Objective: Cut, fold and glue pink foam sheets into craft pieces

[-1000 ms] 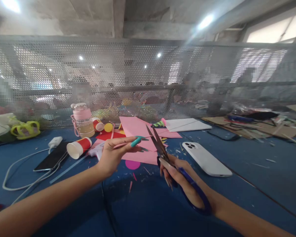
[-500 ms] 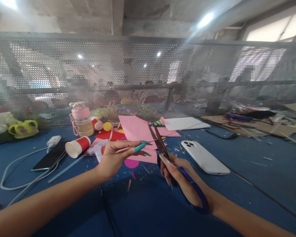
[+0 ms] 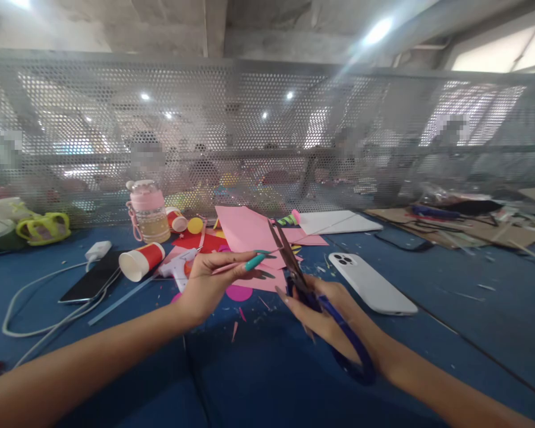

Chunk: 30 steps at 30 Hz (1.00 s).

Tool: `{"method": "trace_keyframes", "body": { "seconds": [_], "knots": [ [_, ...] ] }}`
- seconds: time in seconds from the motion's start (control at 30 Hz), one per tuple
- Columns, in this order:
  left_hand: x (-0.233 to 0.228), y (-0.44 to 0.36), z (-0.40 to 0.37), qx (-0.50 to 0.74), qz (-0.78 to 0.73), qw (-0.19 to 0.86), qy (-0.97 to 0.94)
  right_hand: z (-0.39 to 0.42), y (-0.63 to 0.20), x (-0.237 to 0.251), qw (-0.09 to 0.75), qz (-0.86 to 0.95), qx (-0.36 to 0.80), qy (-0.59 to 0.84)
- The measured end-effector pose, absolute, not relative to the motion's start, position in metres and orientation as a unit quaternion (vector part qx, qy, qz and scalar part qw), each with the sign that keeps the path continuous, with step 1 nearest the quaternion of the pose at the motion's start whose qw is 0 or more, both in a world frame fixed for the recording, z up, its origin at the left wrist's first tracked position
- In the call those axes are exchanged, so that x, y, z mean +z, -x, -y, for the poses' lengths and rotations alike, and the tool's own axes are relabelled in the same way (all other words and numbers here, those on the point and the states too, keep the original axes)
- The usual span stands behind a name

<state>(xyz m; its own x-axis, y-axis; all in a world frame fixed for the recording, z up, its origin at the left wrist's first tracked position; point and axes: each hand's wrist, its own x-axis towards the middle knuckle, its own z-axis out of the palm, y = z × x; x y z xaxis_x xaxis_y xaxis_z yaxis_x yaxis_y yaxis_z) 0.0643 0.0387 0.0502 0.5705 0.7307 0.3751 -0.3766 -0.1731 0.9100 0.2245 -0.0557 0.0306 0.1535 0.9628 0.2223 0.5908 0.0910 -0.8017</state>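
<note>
Head view, left hand: centre frame, pinching a thin pink paper strip level, offering its end to the blades.
Right hand: lower centre-right, closed through blue scissors, blades parted at the strip.
Pink sheets: behind on the blue table.

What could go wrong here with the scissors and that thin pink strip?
The left hand pinches the thin pink strip with fingertips close to the scissors blades held by the right hand; a nick seems possible. The narrow strip might bend and cut crooked. Offcuts may land on the white phone.
</note>
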Motion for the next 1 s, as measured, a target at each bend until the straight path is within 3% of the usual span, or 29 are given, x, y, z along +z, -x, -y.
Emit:
{"method": "trace_keyframes", "body": {
  "seconds": [0.43, 1.0],
  "knots": [
    [0.048, -0.066, -0.03, 0.459, -0.167, 0.615, -0.62, 0.057, -0.227, 0.028, 0.437, 0.548, 0.359, 0.616],
    [0.044, -0.068, -0.035, 0.447, -0.258, 0.565, -0.644, 0.053, -0.224, 0.038, 0.353, 0.427, 0.517, 0.652]
  ]
}}
